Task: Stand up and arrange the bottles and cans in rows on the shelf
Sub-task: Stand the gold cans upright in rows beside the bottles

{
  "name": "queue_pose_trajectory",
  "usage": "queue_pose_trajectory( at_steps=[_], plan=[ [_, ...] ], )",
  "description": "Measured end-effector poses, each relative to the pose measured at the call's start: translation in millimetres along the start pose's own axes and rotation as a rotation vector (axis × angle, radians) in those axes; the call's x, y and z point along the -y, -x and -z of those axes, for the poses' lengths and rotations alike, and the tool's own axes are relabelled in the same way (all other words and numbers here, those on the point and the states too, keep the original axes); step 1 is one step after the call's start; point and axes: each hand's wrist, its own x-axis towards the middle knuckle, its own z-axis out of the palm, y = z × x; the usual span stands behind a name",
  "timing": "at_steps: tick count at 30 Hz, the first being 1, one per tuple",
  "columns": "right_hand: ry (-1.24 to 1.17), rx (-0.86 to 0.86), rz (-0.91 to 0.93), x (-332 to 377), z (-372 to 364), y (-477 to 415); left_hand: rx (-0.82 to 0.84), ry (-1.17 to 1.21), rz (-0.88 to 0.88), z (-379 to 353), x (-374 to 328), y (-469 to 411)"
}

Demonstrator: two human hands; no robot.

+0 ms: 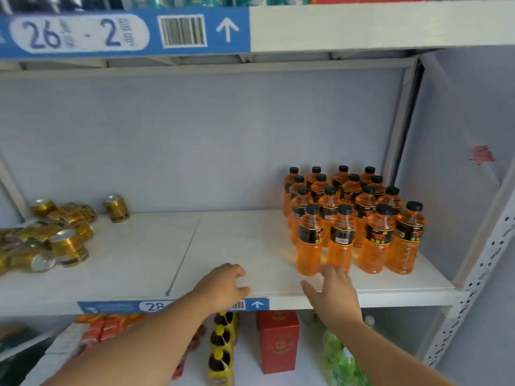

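Nearest to me, both of the person's arms reach up over the front lip of the shelf (278, 291). The right hand (335, 292) has its fingers (328, 271) spread wide and holds nothing; the fingertips sit just at the foot of the front row of orange bottles (351, 218), touching or almost touching, I cannot tell which. The left hand (223, 285) rests near the shelf edge with its fingers (237, 270) loosely curled, also empty.

The bottles stand upright, black caps up, already packed in neat rows toward the right end. What is left lies the other way: the gold cans (55, 235) are heaped at the far left, most tipped on their sides with their long axes lying every which way, and one can (116, 207) stands alone behind them. They are well apart from both hands, across bare shelf, but the left hand is the nearer, so I judge it would reach leftward for them.

Below the shelf sit a red box (277, 341) and some dark-capped yellow bottles (223, 346).
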Motion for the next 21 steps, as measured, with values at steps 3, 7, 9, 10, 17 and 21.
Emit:
queue_pose_trajectory(
  at_steps=[3,7,9,10,17,21],
  plan=[
    [0.100,0.146,0.082,50.2,-23.1,10.7,0.002,-0.117,0.025,31.0,54.9,39.9],
    [0.198,0.296,0.270,120.6,-60.5,26.3,-0.041,-0.198,0.136,71.1,131.7,99.1],
    [0.262,0.360,0.368,153.8,-79.0,35.9,-0.055,-0.186,0.223,86.7,166.5,128.1],
    [0.284,0.379,0.414,169.2,-88.1,40.5,-0.064,-0.177,0.261,93.7,182.4,141.4],
    [0.311,0.424,0.641,252.2,-151.3,44.7,-0.116,-0.062,0.419,124.3,260.4,197.7],
    [0.282,0.472,0.686,283.3,-191.1,25.9,-0.138,-0.071,0.512,135.9,295.5,197.5]
  ],
)
